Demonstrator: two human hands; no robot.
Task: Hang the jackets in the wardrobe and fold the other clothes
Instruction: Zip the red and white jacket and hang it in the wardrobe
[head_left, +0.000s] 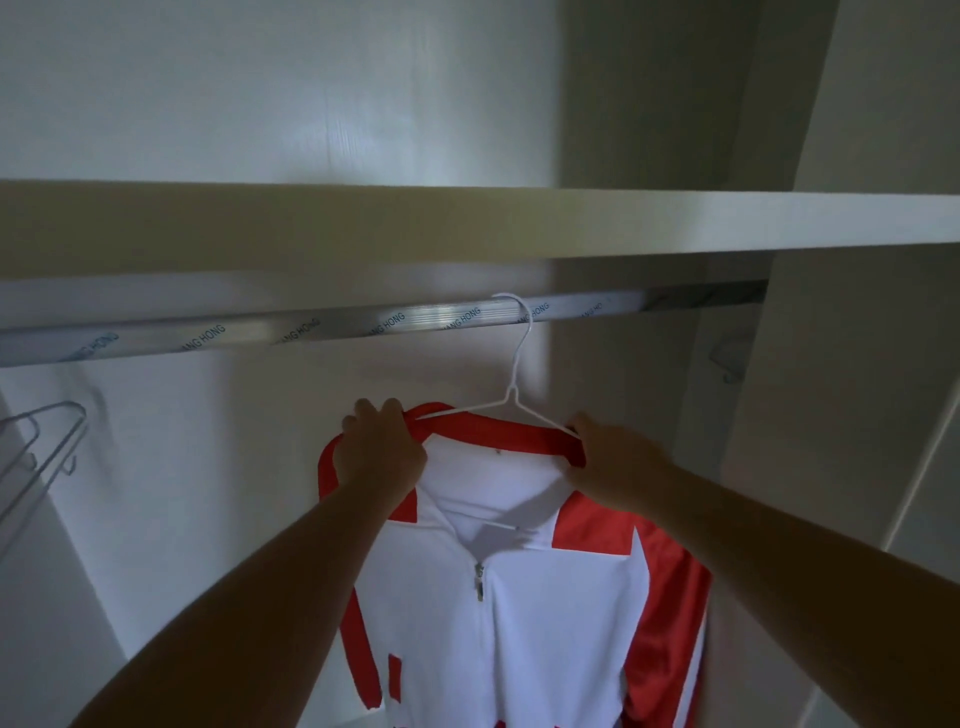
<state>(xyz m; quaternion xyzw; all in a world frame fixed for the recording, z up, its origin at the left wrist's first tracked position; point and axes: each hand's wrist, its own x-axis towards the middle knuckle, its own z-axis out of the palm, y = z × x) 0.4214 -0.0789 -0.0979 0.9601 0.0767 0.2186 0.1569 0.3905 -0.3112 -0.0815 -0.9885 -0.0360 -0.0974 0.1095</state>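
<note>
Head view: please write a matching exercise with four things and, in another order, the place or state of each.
1 white wire hanger
2 red and white zip jacket
3 left hand
4 grey wire hangers

A at the left edge
B hooked over the silver metal rail
C gripping the jacket's red shoulder
D hanging from a hanger

Pairs: 1-B, 2-D, 3-C, 4-A

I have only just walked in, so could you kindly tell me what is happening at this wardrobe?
A person is hanging up a red and white zip jacket. The white wire hanger carrying it has its hook over the rail, under the shelf. The left grip holds the jacket's red collar at one shoulder, and the right grip holds it at the other, by the hanger's end. Empty hangers hang at the far left.
</note>
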